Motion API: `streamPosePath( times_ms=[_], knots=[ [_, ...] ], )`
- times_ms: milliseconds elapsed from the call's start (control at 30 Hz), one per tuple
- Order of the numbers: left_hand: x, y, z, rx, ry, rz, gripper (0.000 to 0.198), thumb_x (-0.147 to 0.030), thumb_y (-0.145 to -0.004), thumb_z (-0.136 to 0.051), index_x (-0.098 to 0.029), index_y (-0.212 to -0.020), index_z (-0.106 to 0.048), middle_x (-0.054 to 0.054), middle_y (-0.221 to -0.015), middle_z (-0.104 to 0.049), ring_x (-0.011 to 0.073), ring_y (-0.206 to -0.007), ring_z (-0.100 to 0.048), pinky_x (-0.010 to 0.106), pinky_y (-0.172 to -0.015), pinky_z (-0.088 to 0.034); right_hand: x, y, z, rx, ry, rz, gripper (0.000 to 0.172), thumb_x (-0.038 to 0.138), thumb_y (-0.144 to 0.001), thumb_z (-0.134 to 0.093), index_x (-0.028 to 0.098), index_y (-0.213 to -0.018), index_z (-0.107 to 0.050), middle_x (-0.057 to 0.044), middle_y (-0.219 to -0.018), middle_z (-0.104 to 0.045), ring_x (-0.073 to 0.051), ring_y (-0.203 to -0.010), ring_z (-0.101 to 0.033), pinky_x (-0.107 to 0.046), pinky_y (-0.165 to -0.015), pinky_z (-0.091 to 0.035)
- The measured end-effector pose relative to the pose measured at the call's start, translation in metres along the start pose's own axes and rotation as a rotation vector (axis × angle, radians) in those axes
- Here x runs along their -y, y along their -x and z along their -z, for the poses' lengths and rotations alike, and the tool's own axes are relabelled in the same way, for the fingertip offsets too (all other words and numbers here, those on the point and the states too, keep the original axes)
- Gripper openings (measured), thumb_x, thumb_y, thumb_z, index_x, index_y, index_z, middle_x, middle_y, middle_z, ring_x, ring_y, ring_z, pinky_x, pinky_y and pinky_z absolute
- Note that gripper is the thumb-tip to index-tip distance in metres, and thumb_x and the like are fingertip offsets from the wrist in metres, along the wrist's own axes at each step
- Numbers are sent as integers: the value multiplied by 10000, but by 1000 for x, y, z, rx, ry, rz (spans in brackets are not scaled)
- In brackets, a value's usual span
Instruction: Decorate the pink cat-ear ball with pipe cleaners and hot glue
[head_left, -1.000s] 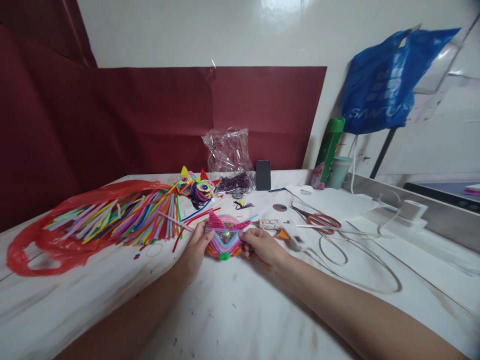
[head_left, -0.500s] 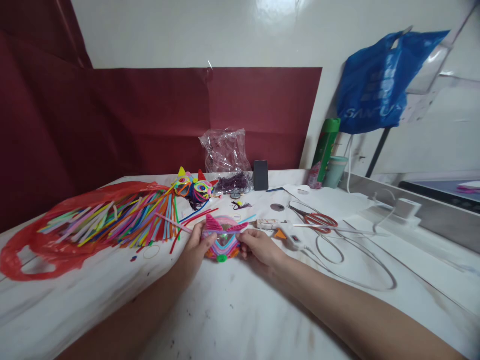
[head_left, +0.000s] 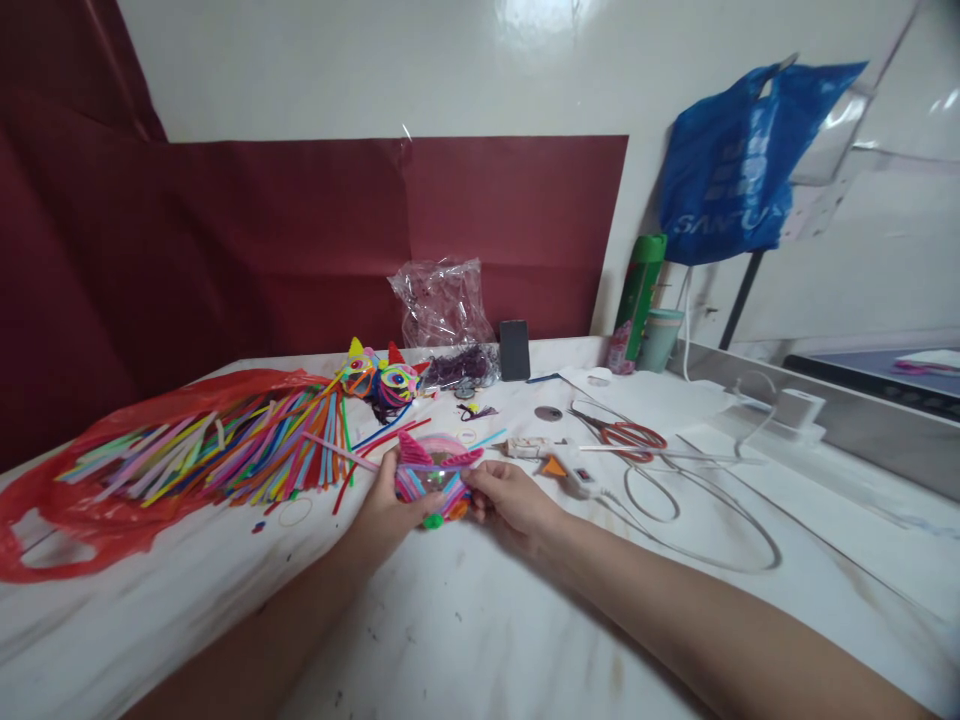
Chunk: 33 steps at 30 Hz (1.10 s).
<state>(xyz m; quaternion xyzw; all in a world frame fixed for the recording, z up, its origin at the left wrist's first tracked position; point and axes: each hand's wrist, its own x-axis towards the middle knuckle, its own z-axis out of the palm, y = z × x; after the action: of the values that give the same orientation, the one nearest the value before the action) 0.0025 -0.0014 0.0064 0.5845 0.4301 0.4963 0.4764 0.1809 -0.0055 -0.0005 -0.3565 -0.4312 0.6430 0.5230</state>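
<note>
Pink-eared pipe-cleaner craft [head_left: 452,489] over marble-patterned tabletop [head_left: 450,620]: left hand [head_left: 388,512] grasps one edge, right hand [head_left: 517,500] pinches other, likely steadying it; hot-glue gun [head_left: 578,476] lies near right hand, probably for quick reach.

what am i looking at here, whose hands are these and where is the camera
There's no machine: these are a person's bare hands, filmed by a camera worn on their head, looking forward and down. The left hand and right hand hold opposite sides of a colourful craft piece with pink, ear-like points. On the white table lie coloured strips on a red plastic bag, orange-handled scissors and what looks like a glue gun. Two more eared pieces sit farther back.
</note>
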Motion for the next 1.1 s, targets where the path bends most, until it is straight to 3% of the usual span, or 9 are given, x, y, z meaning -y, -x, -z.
streamPosePath(
  times_ms=[267,500,733,933,1033,1100],
  knots=[
    [3,4,-5,78,75,-54,712,-238,-533,-879,-230,-1123,-482,54,-1031,-721,235,-905,-703,320,-777,-550,-5,-2,1,-2,4,3,477,463,-540,-869,205,-498,-470,68,-380,-486,-72,-376,-429,-225,-429,-308],
    [-5,1,0,11,6,31,688,-275,-556,-856,-225,-1148,-510,35,-946,-733,221,-838,-707,299,-736,-551,0,-1,0,20,1,5,535,587,-517,-870,196,-542,-505,60,-417,-525,-70,-398,-434,-229,-456,-325],
    [-1,-4,7,-80,147,89,870,-293,-558,-865,-235,-1337,-482,77,-1084,-728,240,-980,-694,328,-881,-530,4,4,-2,7,18,72,469,506,-511,-893,180,-596,-568,53,-479,-565,-65,-425,-447,-217,-454,-279],
    [2,-5,10,-54,215,102,882,-320,-585,-852,-243,-1369,-457,67,-1074,-736,246,-1001,-697,350,-915,-528,4,4,-1,28,56,99,569,654,-466,-857,177,-604,-579,30,-527,-603,-74,-442,-461,-228,-486,-316],
    [4,-6,11,-57,201,94,843,-318,-602,-842,-257,-1357,-470,62,-1098,-731,251,-1037,-688,351,-925,-526,4,3,1,39,111,144,580,718,-527,-793,188,-614,-572,14,-541,-605,-92,-454,-465,-243,-501,-335],
    [4,-6,10,-56,196,93,840,-317,-599,-842,-255,-1351,-472,64,-1103,-728,258,-1043,-686,359,-925,-528,5,4,2,22,237,230,548,735,-662,-693,203,-618,-567,2,-546,-602,-114,-469,-472,-263,-512,-358]
  ],
)
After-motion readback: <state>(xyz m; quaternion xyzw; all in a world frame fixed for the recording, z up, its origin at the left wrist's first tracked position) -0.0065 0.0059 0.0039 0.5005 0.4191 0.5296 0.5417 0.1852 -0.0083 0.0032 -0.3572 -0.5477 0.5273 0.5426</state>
